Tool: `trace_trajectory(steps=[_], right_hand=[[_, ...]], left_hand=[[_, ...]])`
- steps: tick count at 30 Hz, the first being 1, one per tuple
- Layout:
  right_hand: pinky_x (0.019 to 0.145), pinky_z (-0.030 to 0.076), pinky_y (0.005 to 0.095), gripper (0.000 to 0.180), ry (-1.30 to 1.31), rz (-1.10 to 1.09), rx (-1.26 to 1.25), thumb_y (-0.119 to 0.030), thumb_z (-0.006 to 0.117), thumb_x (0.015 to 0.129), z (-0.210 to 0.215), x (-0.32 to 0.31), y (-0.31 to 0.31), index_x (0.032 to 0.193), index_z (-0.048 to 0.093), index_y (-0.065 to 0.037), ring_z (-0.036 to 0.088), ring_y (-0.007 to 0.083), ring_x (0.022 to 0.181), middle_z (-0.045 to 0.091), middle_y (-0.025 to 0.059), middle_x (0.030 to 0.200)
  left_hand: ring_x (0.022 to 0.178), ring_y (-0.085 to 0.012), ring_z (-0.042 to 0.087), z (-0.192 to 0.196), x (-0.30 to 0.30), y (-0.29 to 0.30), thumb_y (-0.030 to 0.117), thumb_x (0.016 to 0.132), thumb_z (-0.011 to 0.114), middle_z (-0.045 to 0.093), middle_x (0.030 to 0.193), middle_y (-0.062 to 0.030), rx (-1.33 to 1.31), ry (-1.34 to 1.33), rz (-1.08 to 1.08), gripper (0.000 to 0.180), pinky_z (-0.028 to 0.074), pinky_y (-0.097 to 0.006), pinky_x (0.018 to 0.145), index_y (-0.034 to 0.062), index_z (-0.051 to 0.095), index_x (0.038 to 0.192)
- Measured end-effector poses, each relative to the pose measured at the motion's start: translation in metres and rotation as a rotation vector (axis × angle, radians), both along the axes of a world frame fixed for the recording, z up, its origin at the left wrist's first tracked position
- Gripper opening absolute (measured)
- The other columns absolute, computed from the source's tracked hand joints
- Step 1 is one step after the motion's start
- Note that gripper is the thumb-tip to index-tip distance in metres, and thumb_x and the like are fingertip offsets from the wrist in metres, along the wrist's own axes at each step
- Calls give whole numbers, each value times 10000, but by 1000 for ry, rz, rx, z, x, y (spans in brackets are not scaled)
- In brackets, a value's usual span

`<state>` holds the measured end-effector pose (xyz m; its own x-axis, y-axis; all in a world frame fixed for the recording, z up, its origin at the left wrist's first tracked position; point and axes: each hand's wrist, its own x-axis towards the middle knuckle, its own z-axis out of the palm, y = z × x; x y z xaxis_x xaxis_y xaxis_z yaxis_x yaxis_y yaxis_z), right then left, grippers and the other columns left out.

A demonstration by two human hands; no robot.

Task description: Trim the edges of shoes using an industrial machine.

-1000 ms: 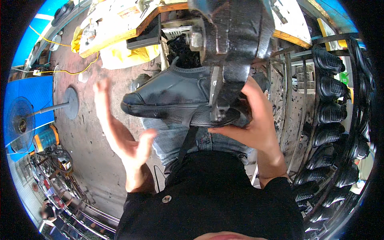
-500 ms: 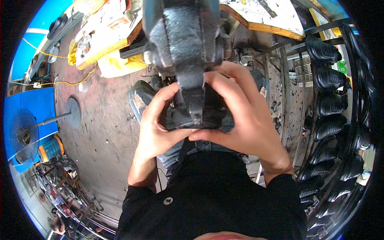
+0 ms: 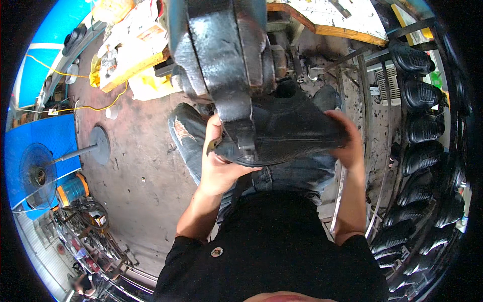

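Observation:
A black shoe [image 3: 297, 131] lies crosswise beneath the narrow metal foot [image 3: 246, 143] of a heavy dark machine head [image 3: 221, 60]. The foot hangs over the shoe near its left end; I cannot make out whether it presses on it. My left hand [image 3: 220, 168] is wrapped round that left end, thumb stretched along the lower edge. At the opposite end my right hand [image 3: 350, 138] grips the shoe, fingers curled behind it and partly hidden. Below the shoe are my knees in torn jeans [image 3: 188, 136].
Racks of black shoes [image 3: 421, 128] stand close on my right. White-topped tables with wooden edges [image 3: 347, 34] flank the machine. To the left are a standing fan [image 3: 39, 173], its round base [image 3: 100, 145] and a yellow cable [image 3: 95, 107] across the floor.
The shoe has swung round from end-on to crosswise. My right hand has moved right, away from my left, to the shoe's far end. My thumbs, close together before, are now apart.

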<state>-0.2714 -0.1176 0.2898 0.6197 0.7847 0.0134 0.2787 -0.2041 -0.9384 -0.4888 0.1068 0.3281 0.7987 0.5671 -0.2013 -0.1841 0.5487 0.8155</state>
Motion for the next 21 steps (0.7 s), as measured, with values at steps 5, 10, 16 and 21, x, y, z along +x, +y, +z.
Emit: trace_trajectory(steps=[5,10,16,21], right_hand=[[1028,454,434,796,-364,39,197,-40,852,477,82,31,-1,1237,617,-16,603,328,1151,668,197,1165],[1039,446,421,838,-391,148,-22,-41,857,479,110,20,28,1280,612,-34,575,322,1197,617,164,1278],[1123,374,426,1027,-352,289,-66,-123,910,566,104,-37,98,1483,447,-92,483,325,1335,502,142,1450],[1134,363,444,1024,-261,296,13,-128,894,640,74,-17,72,1520,376,-60,462,329,1356,436,148,1523]], left_hand=[[1102,-182,614,2,1,-4,-109,588,890,587,1261,-80,-181,85,5,1031,546,-324,914,41,344,1450],[1166,-186,580,-20,-8,1,-49,634,897,538,1345,-97,-244,-91,85,1016,504,-337,992,28,322,1469],[1233,-198,526,-12,3,6,-28,669,880,520,1372,-98,415,178,-79,883,457,-357,1033,27,421,1421],[1322,-226,491,-45,-2,25,34,787,821,489,1456,-121,546,169,-29,755,398,-387,1104,15,432,1434]])
